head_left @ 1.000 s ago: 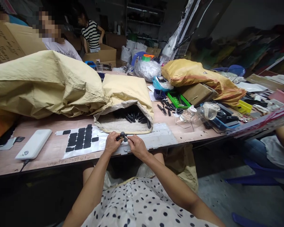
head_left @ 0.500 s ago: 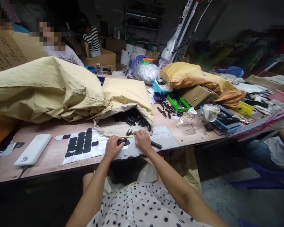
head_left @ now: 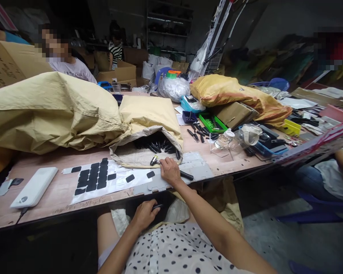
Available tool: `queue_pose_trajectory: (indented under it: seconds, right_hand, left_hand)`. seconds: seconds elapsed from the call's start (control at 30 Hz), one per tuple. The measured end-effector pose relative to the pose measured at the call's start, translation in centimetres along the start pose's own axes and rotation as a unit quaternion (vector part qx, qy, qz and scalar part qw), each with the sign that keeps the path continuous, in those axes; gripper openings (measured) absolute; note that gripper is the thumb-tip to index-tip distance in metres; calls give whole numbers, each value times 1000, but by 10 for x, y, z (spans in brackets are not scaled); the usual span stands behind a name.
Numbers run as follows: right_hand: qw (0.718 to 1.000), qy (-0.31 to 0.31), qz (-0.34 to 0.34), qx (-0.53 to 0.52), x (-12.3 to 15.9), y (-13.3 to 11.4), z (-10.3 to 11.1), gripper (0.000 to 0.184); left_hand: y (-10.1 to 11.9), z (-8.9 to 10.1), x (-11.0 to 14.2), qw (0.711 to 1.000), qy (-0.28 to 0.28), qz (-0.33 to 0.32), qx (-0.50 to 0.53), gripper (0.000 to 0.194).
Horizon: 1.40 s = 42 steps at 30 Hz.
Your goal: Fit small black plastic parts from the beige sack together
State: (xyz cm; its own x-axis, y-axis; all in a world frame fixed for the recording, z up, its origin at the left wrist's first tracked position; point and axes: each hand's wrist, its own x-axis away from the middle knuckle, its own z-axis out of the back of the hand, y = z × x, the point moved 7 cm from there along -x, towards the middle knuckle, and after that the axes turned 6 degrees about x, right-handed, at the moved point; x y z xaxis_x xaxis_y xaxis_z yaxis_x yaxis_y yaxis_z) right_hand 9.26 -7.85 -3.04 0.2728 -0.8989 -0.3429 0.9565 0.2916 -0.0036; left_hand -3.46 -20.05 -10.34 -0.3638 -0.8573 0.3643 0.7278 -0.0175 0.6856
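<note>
The fingers of the left hand (head_left: 144,214) are wrapped round a slim black piece (head_left: 157,206), held above the lap and below the near edge of the desk (head_left: 54,204); the fingers of the right hand (head_left: 170,170) are curled over a hammer (head_left: 186,175), its head showing to the left and its black grip to the right, above a flat grey board (head_left: 198,169); left of the hammer lies a white sheet (head_left: 117,183) bearing rows of black patches (head_left: 97,177), a few set apart; behind the right hand, the open mouth of a cream sack (head_left: 151,110) shows heaped black pieces (head_left: 158,146); farther left lies a white device (head_left: 36,186); right of the sack are a green tray (head_left: 213,122) and a clear jar (head_left: 224,139); beyond the desk, a person in a striped top (head_left: 116,52) is near an open carton (head_left: 122,73).
</note>
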Motion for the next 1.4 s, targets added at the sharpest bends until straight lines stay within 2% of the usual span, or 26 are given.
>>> queue_pose_trajectory:
  seconds: [0.1,0.17,0.27,0.33,0.37,0.4,0.43,0.53,0.57,0.63,0.77,0.97,1.07,1.17,1.27,1.4]
  right_hand:
    - [1000,-5,-3,3,-1,-1,0,20]
    - [1000,-6,-5,7,-1,-2,0,19]
    - [1000,-4,-10,9,-2,-3,0,17]
    - [1000,-2,-15,10,-2,-4,-1,16]
    - [1000,-2,-17,10,-2,-4,-1,15]
    - [1000,-4,-18,9,-2,-4,-1,15]
    - [1000,-6,-18,8,-2,-4,-2,14]
    - [1000,-8,-13,7,-2,-5,-2,15]
    - [1000,-6,-10,8,-2,-5,-2,16]
    - [1000,-1,-4,12,-3,-6,0,16]
    - [1000,4,1,13,-2,-7,2,15]
    - [1000,3,0,13,-2,-7,2,14]
    - [1000,5,0,11,-2,-7,2,14]
    - [1000,12,2,8,-2,-7,3,15]
    - [1000,13,2,7,-1,-6,3,17]
    - [1000,1,-4,7,-1,-4,0,17]
  left_hand:
    - [-19,-8,-4,996,-23,66,-54,30]
    - [-16,-4,-4,995,-43,51,-69,30]
    - [13,9,-3,992,-116,-36,-20,23]
    - [41,29,-11,981,-154,-101,53,24]
    - [54,44,-20,977,-146,-131,82,26]
    - [65,63,-32,976,-110,-161,94,26]
    - [74,84,-48,977,-50,-186,90,26]
    - [86,141,-95,961,176,-215,13,19]
    - [88,152,-109,951,225,-211,-14,16]
    - [88,162,-134,939,274,-199,-64,13]
    - [82,158,-163,938,272,-172,-129,12]
    - [73,156,-164,939,279,-148,-134,12]
    - [72,163,-146,929,316,-148,-122,12]
    - [65,165,-110,912,358,-175,-100,14]
    - [49,151,-76,910,347,-207,-95,14]
    - [17,128,-53,923,325,-185,-88,13]
